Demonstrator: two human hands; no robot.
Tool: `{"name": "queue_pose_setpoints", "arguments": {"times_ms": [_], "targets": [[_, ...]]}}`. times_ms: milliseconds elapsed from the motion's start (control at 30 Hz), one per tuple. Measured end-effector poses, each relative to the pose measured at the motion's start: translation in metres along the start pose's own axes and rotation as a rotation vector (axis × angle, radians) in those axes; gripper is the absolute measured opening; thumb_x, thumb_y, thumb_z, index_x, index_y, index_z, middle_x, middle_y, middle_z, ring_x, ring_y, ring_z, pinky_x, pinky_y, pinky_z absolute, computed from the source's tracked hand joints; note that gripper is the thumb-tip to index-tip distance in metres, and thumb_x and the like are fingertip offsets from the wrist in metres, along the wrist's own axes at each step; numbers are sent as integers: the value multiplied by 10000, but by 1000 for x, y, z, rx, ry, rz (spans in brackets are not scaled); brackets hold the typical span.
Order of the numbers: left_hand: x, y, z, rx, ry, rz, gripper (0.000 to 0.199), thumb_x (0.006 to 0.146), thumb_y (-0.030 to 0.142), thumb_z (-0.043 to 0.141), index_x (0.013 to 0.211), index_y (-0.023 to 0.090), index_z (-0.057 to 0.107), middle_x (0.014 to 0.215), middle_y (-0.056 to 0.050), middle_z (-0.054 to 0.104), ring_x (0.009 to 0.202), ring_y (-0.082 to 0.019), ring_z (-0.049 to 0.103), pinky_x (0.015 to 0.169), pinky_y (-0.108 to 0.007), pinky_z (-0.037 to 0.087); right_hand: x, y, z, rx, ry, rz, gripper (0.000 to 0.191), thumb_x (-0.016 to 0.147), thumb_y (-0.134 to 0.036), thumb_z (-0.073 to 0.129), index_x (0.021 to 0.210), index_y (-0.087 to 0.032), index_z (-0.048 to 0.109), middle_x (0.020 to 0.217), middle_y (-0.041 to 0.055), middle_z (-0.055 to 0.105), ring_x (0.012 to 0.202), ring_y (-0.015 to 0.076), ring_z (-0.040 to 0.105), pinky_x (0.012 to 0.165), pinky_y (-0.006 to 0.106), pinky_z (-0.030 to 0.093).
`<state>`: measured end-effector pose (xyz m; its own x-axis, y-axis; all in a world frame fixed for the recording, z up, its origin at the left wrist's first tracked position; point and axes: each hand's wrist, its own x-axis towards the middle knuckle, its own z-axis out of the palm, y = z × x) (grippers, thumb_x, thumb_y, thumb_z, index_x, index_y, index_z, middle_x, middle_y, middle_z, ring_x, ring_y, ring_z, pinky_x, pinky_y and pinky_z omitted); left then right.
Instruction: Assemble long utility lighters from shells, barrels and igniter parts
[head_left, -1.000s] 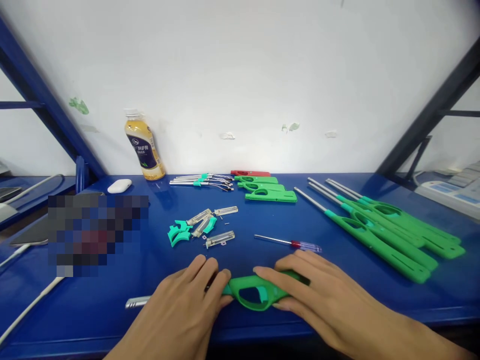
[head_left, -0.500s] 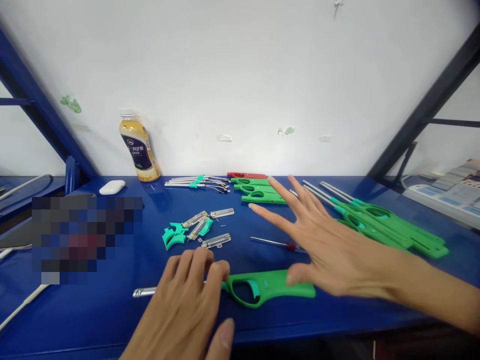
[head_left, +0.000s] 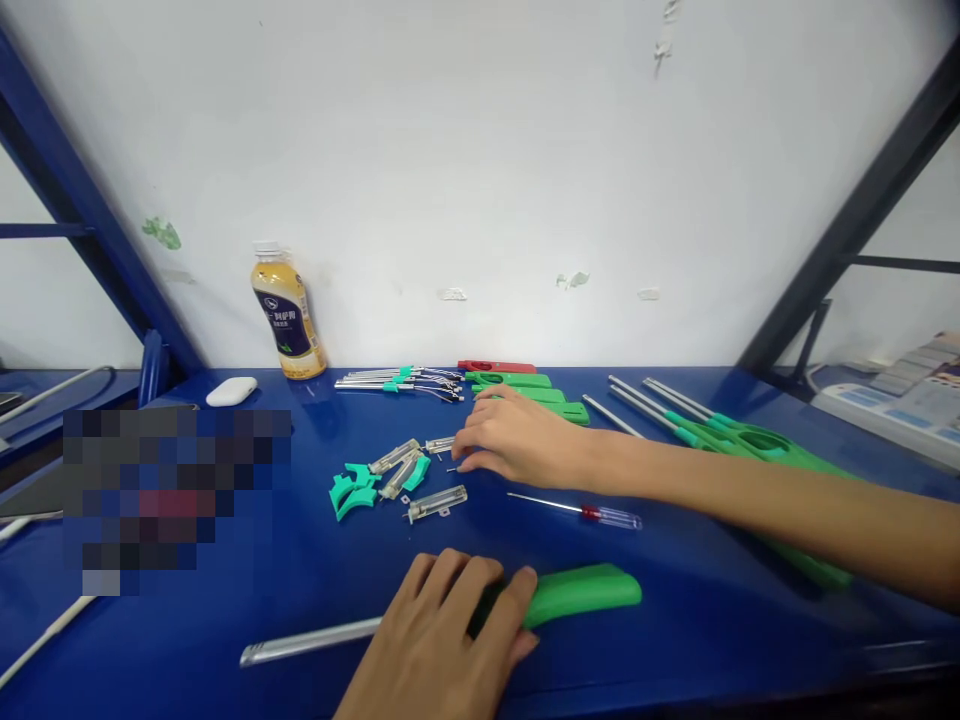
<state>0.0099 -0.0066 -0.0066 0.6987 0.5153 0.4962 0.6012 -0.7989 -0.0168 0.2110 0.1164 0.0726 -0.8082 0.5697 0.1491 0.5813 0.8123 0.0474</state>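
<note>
A green lighter (head_left: 589, 594) with a long metal tube lies near the front of the blue table, my left hand (head_left: 457, 630) wrapped over its middle. Farther back, my right hand (head_left: 499, 435) reaches to the clear plastic parts, its fingertips together beside a small metal pin (head_left: 452, 469); what they hold, if anything, is hidden. Several clear fuel tanks (head_left: 437, 502) and teal triggers (head_left: 358, 495) lie left of it. Below my right forearm rests a screwdriver (head_left: 611, 516) with a clear and red handle.
Metal tubes with wires (head_left: 401, 383) and green and red casings (head_left: 499, 367) lie along the wall. More green lighters (head_left: 757, 440) are at the right, partly behind my forearm. A yellow bottle (head_left: 291, 318) and white case (head_left: 232, 391) stand back left.
My right hand has moved left from above the green lighter's handle to the small parts, its fingers closing. My left hand has shifted right and now wraps over the lighter.
</note>
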Motion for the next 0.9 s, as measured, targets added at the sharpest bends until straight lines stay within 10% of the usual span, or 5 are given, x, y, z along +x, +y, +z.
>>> {"name": "queue_pose_setpoints", "arguments": {"times_ms": [233,467,900], "targets": [[-2,-5,1,-14,34,-23,419,1140,257,268,1446,284,554,1050,-49,732,836,-209,733,704,-336,616,14,0,13,44,14,-36,180,1058,-247,609,942,-187,733,923,48,733,951,212,599,903,375,379],[-2,0,4,-47,14,-138,359,1056,423,586,1384,284,627,1184,-85,699,976,-267,727,794,-411,660,8,4,20,193,50,53,153,1031,-304,653,987,-161,685,928,1,699,888,176,686,866,389,560],[-4,-12,2,47,-35,-56,386,1095,396,522,1447,260,607,1190,-81,702,1018,-260,721,863,-420,658,-61,-19,-19,494,249,276,184,1043,-234,645,1202,-255,737,1068,-12,807,968,141,731,858,267,518]]}}
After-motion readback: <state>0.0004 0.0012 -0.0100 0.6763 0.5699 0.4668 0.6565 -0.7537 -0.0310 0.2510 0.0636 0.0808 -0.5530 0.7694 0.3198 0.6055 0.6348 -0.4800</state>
